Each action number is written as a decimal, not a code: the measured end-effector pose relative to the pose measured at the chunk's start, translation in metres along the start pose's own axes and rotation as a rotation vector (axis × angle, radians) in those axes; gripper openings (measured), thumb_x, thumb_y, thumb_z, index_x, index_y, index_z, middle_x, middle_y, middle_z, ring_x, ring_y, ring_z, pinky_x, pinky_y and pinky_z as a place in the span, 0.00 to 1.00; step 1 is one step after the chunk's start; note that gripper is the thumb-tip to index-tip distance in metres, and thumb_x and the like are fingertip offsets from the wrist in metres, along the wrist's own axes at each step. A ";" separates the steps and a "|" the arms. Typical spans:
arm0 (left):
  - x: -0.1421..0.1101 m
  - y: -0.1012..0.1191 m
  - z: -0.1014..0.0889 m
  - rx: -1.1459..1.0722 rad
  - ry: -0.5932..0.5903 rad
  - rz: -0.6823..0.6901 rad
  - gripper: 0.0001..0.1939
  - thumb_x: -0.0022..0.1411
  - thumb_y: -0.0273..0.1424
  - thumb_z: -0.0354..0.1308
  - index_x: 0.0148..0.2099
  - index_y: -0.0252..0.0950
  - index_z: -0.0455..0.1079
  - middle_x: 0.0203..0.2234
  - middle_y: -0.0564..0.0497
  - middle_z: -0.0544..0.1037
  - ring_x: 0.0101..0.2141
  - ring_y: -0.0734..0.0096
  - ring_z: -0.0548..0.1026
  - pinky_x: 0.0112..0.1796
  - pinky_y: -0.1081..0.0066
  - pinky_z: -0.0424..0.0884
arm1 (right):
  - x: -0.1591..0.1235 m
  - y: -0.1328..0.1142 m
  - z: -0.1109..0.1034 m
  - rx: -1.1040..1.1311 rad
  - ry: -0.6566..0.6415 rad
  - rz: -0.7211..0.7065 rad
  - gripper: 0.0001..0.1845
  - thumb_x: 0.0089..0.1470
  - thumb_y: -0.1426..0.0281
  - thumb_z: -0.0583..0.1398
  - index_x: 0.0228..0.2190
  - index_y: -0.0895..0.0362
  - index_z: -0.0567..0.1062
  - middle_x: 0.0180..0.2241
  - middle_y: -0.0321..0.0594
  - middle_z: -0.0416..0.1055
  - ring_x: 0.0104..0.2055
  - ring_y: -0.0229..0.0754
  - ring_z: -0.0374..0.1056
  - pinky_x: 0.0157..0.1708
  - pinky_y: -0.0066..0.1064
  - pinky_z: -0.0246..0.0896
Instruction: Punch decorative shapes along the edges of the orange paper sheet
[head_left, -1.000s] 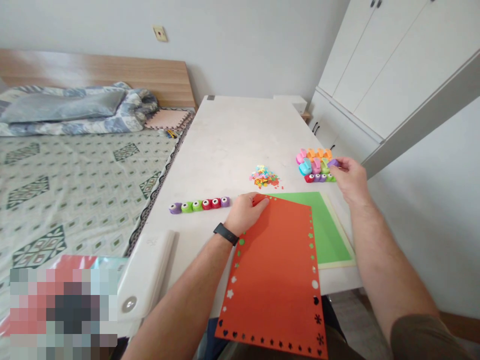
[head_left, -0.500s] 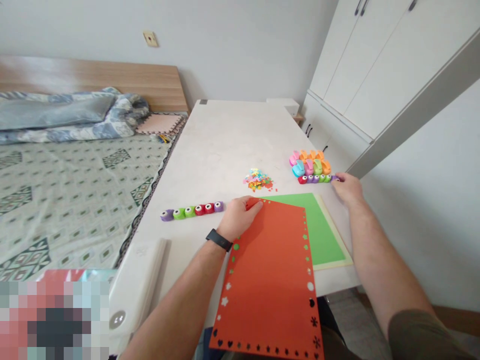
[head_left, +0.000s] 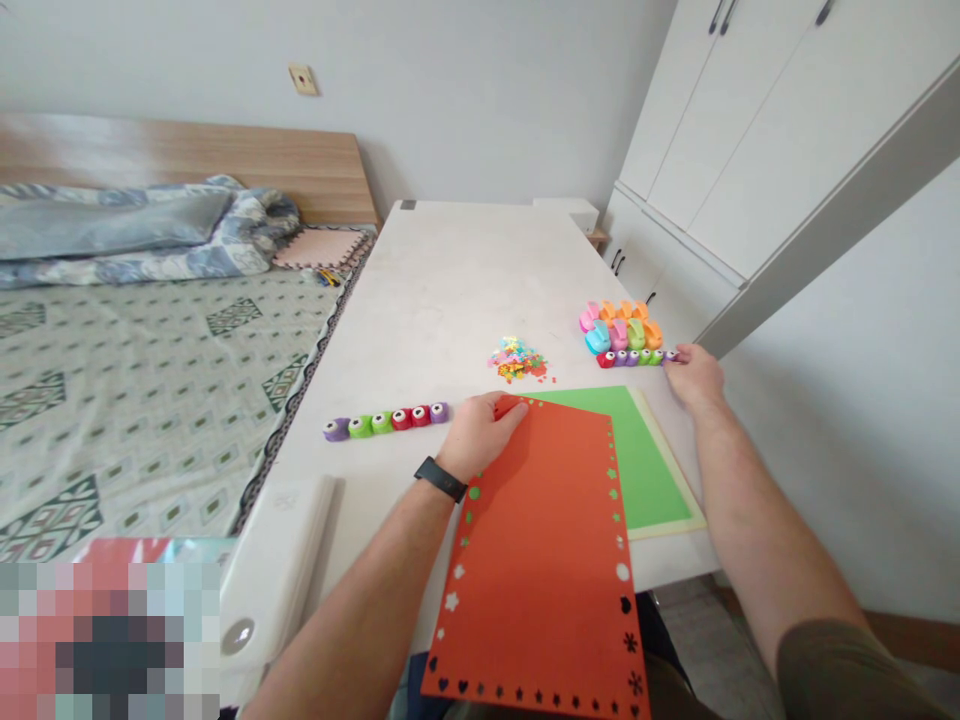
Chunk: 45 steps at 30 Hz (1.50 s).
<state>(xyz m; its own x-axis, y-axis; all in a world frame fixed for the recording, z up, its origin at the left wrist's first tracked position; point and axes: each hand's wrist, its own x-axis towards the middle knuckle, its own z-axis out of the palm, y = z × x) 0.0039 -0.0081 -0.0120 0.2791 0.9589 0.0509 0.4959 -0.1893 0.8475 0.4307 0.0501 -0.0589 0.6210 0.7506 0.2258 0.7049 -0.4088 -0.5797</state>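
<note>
My left hand (head_left: 484,430), a dark band on its wrist, is closed on the upper left edge of an orange sheet of paper (head_left: 544,540). Small shapes such as hearts, stars and flowers are cut out along the sheet's edges. Its lower end hangs past the table edge toward me. Under it lies a stack of paper with a green sheet (head_left: 651,465) on top. At the right side of the table, my right hand (head_left: 696,378) has its fingertips closed on a small purple craft punch (head_left: 670,357), the last in a row of small punches (head_left: 634,358).
Larger colourful punches (head_left: 619,325) stand behind the right-hand row. A heap of punched paper shapes (head_left: 517,360) lies mid-table. Another row of small punches (head_left: 390,420) is left of my left hand. A long white device (head_left: 281,560) lies at the front left, beside a bed (head_left: 150,400).
Almost nothing differs. Both hands stay where they were, on the orange sheet and on the purple punch; the view has shifted very slightly.
</note>
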 end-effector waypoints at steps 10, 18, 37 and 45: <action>0.001 -0.004 0.001 0.007 0.004 0.015 0.20 0.66 0.45 0.55 0.30 0.34 0.71 0.21 0.54 0.68 0.25 0.73 0.64 0.26 0.71 0.54 | -0.015 -0.017 -0.011 0.055 0.326 -0.130 0.25 0.50 0.69 0.62 0.51 0.60 0.74 0.45 0.49 0.73 0.37 0.46 0.70 0.50 0.47 0.66; -0.001 -0.003 0.001 0.015 0.020 -0.010 0.20 0.64 0.45 0.56 0.27 0.35 0.69 0.20 0.54 0.68 0.23 0.74 0.63 0.25 0.71 0.53 | -0.061 -0.077 -0.012 0.179 0.393 -0.401 0.19 0.53 0.69 0.59 0.48 0.58 0.72 0.48 0.49 0.71 0.38 0.45 0.70 0.47 0.45 0.66; 0.000 -0.008 0.004 0.006 0.096 -0.006 0.16 0.65 0.39 0.56 0.31 0.33 0.75 0.23 0.51 0.76 0.25 0.72 0.67 0.27 0.71 0.56 | -0.177 -0.175 -0.036 0.223 -0.384 -0.795 0.19 0.59 0.62 0.62 0.52 0.52 0.72 0.45 0.46 0.75 0.43 0.49 0.73 0.43 0.43 0.69; -0.001 -0.009 0.011 0.034 0.160 -0.066 0.16 0.64 0.39 0.56 0.28 0.34 0.71 0.21 0.52 0.71 0.25 0.73 0.65 0.27 0.70 0.52 | -0.177 -0.112 -0.038 0.139 -0.488 -0.578 0.24 0.59 0.56 0.62 0.54 0.53 0.70 0.46 0.47 0.75 0.42 0.49 0.74 0.42 0.42 0.71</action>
<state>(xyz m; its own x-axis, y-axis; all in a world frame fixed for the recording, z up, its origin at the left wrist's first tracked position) 0.0081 -0.0096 -0.0255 0.1120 0.9904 0.0811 0.5370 -0.1290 0.8337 0.2553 -0.0565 -0.0044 -0.0773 0.9823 0.1706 0.8017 0.1629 -0.5750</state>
